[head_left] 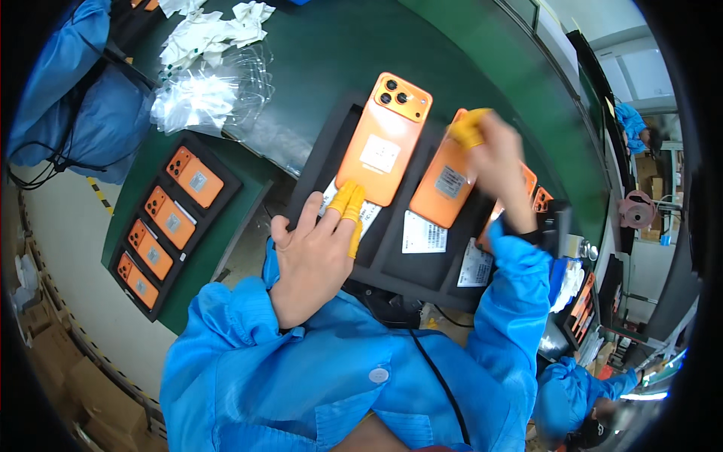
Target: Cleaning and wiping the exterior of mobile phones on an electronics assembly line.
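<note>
My left hand (315, 252), with yellow finger cots on some fingers, grips the lower end of an orange phone (380, 162). That phone lies back up over the left part of a black foam tray (410, 282), its three-lens camera block at the far end and a white label on its back. Blurred by motion, my right hand (501, 162) is over the far right end of a second orange phone (434, 192) in the tray; its grip cannot be made out. White printed cards (424, 233) lie below the phones. My right forearm partly hides another orange phone (529, 181).
A second black tray (183, 260) with several orange phones stands at left on the green table (324, 53). Clear plastic film (203, 98) and crumpled white gloves (211, 34) lie at the far left. Other people in blue work clothes (576, 392) are at right.
</note>
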Motion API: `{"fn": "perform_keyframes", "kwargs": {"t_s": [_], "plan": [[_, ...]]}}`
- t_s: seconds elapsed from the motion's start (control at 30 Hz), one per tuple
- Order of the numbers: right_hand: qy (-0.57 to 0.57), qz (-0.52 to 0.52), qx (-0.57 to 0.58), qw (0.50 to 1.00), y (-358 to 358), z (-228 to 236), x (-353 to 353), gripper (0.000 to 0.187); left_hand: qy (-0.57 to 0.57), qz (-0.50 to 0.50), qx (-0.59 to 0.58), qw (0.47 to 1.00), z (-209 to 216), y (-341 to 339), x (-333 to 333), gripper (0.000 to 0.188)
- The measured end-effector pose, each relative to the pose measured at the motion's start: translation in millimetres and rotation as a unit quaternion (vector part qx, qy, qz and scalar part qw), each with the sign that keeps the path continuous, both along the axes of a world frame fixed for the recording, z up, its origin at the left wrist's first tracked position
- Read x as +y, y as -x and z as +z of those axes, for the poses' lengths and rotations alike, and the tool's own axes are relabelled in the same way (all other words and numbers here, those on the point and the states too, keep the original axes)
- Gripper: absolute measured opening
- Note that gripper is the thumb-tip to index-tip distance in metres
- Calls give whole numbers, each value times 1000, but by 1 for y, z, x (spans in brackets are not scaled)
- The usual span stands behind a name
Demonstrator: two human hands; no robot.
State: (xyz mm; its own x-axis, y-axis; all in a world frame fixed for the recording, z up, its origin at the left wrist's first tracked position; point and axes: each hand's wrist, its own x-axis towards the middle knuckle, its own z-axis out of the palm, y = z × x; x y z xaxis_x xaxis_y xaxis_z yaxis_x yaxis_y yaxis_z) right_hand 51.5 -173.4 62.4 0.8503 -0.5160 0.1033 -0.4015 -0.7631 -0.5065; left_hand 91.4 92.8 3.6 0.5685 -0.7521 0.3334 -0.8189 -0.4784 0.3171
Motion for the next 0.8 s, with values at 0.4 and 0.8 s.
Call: {"fn": "perform_keyframes", "kwargs": {"t_s": [0.4,0.8], "plan": [[175,184,35,967,53,-7,69,18,-26,1,60,998,8,-1,-5,31],[108,214,92,966,50,-10,77,31,-44,10,41,998,6,4,-7,39]]}}
